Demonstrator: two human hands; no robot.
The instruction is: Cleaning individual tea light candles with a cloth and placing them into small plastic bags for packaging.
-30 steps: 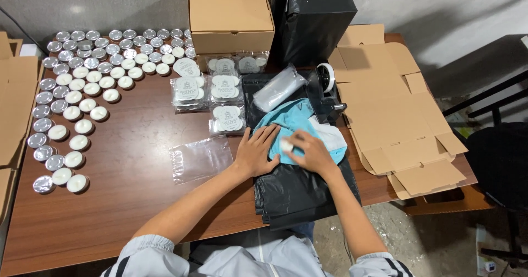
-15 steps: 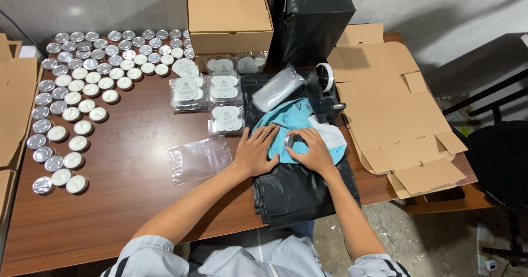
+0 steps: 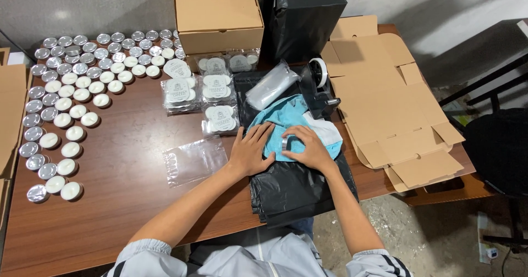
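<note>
My right hand [image 3: 311, 149] grips a small tealight candle [image 3: 285, 144], held on its edge against a blue cloth [image 3: 280, 114]. Just left of it, my left hand [image 3: 250, 151] lies flat with fingers spread, partly on the cloth's edge. The cloth rests on a stack of black plastic bags [image 3: 297, 192] at the table's front. A white piece [image 3: 324, 131] shows under the cloth at its right.
Many loose tealights [image 3: 71, 95] fill the table's left part. Clear packs of tealights [image 3: 217, 92], an empty clear bag [image 3: 195, 160], a roll of clear bags [image 3: 269, 85], a tape dispenser [image 3: 320, 87], a closed carton [image 3: 220, 15], a black package [image 3: 308, 18], flat cardboard [image 3: 385, 106].
The tealight in my right hand has turned from white face up to standing on its edge. Both hands stay almost in the same place on the cloth.
</note>
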